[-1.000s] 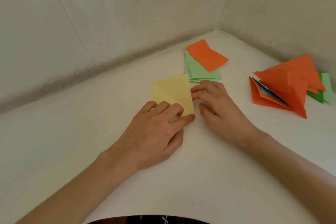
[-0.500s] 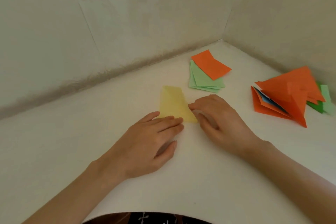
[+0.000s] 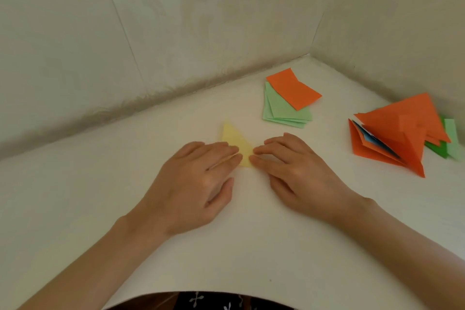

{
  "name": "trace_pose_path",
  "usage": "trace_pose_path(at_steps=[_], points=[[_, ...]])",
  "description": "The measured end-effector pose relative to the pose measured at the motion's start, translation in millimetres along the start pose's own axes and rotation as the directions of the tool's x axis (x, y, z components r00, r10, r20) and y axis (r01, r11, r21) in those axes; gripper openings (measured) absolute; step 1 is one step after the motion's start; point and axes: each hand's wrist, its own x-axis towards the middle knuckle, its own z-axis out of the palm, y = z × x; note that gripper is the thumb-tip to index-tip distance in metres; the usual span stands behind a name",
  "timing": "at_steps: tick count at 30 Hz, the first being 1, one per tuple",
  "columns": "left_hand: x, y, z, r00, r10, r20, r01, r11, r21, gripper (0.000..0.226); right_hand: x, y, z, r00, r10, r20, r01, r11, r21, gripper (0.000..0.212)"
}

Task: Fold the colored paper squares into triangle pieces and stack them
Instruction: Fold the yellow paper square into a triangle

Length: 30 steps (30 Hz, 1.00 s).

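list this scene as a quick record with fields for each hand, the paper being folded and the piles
left hand: fingers straight, pressing the near part of the yellow paper
right hand: fingertips flat at the yellow paper's near right edge
yellow paper: narrow triangle shape, flat on the table, far tip showing
unfolded pile: green sheets with an orange sheet on top, beyond the hands
folded pile: orange triangles at the right, green pieces partly hidden behind

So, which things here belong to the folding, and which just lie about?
Job: yellow paper, pressed by left hand and right hand; light green square stack, orange sheet on top; orange triangle pile.
Idle: green pieces behind that pile, purpose unclear.
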Motion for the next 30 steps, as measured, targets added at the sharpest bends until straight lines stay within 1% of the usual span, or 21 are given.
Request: trace_pose_path(at_steps=[3, 6, 9, 13, 16, 19, 22, 25, 30], points=[[-2, 4, 5, 0.986, -0.053, 0.156, 0.048, 0.998, 0.036, 0.047, -3, -1, -4, 1.0, 0.007, 0.031, -0.006, 0.999, -0.048, 0.041], [-1, 9, 8, 0.976, -0.092, 0.199, 0.082, 0.995, 0.06, 0.052, -16, 0, -12, 0.998, -0.016, 0.067, 0.024, 0.993, -0.112, 0.045], [0, 11, 9, 0.975, -0.113, 0.192, 0.105, 0.993, 0.047, 0.05, -22, 1, -18, 0.994, -0.034, 0.1, 0.042, 0.996, -0.083, 0.05], [3, 6, 7, 0.982, -0.071, 0.176, 0.07, 0.997, 0.012, 0.047, 6, 6, -12, 0.99, -0.005, 0.139, 0.015, 0.997, -0.073, 0.054], [2, 4, 6, 0.982, -0.064, 0.179, 0.066, 0.998, -0.007, 0.046, 33, 11, -1, 0.991, 0.021, 0.131, -0.014, 0.999, -0.052, 0.055], [1, 3, 7, 0.983, -0.069, 0.172, 0.072, 0.997, -0.009, 0.046, 56, 16, 7, 0.992, 0.06, 0.111, -0.061, 0.998, 0.007, 0.062], [1, 3, 8, 0.982, -0.074, 0.175, 0.077, 0.997, -0.011, 0.046, 67, 17, 12, 0.991, 0.071, 0.115, -0.076, 0.996, 0.037, 0.067], [-1, 4, 8, 0.982, -0.093, 0.164, 0.095, 0.995, -0.004, 0.047, 57, 15, 13, 0.991, 0.065, 0.117, -0.071, 0.996, 0.047, 0.064], [-2, 5, 10, 0.985, -0.107, 0.134, 0.106, 0.994, 0.011, 0.047, 14, 11, -2, 0.992, 0.029, 0.123, -0.032, 0.999, 0.019, 0.057]])
